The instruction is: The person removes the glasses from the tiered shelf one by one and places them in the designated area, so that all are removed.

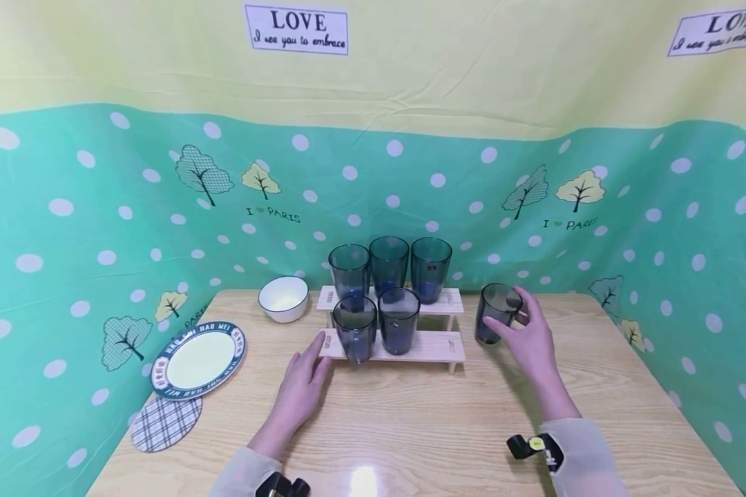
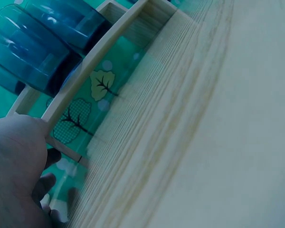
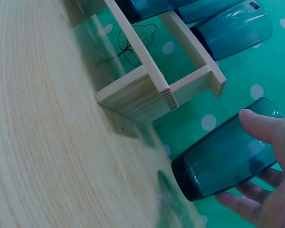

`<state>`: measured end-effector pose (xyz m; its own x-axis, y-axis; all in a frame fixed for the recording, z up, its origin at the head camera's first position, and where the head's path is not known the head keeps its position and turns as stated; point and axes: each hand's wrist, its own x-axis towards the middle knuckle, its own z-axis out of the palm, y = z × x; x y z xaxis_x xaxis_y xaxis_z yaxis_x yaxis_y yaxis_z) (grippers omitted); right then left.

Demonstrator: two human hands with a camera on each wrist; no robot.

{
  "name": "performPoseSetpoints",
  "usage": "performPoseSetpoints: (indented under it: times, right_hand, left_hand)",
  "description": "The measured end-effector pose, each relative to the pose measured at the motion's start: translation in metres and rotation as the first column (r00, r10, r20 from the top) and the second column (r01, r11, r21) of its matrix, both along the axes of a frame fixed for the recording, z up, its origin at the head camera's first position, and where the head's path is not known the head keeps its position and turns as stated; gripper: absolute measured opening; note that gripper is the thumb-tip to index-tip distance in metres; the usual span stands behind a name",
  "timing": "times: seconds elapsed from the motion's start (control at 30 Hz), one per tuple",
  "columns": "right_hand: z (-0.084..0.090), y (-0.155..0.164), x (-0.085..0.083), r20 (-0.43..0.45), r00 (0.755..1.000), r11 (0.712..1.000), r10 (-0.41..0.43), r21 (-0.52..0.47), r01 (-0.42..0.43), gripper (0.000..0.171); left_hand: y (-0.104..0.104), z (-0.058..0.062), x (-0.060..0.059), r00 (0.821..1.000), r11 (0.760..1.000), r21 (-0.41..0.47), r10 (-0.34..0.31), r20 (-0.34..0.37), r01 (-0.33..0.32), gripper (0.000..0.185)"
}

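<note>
Head view: bowl [image 1: 283,298], plate [image 1: 199,359], coaster [image 1: 166,422] left of rack [image 1: 435,347].

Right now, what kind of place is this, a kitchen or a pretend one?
Probably a staged tabletop set, not a real kitchen: a wooden table wrapped by a polka-dot cloth backdrop, with a wooden rack of blue cups and a plate laid out.

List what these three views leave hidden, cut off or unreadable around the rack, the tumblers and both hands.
- Left hand: the head view does not settle whether the fingertips press the wooden rack; the left wrist view cuts the hand off at its edge.
- Loose tumbler: the right hand covers part of its side in the head view, and its base meeting the table is not clear.
- Back tumblers' label: too small to read.
- Plate lettering: too small to read.
</note>
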<state>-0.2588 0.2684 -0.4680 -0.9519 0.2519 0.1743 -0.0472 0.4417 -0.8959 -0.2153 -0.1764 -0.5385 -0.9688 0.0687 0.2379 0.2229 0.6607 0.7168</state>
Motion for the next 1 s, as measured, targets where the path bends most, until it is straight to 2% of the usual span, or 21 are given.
performPoseSetpoints:
  times: [0.27,0.67,1.0]
  right_hand:
    - [-0.005,-0.001,-0.003,0.012,1.0,1.0,0.012,-0.02,-0.011,0.106]
    - [-0.012,-0.006,-0.005,0.003,1.0,0.999,0.023,-0.026,-0.023,0.103]
    - [-0.017,-0.006,-0.007,0.017,0.999,0.999,0.037,-0.025,-0.036,0.104]
  left_hand:
    - [0.001,0.001,0.001,1.0,1.0,-0.015,-0.002,-0.025,0.001,0.058]
    - [-0.001,-0.002,-0.001,0.999,1.0,0.008,-0.001,-0.032,0.001,0.056]
    - [-0.002,0.001,-0.001,1.0,0.999,0.05,0.018,0.01,-0.018,0.053]
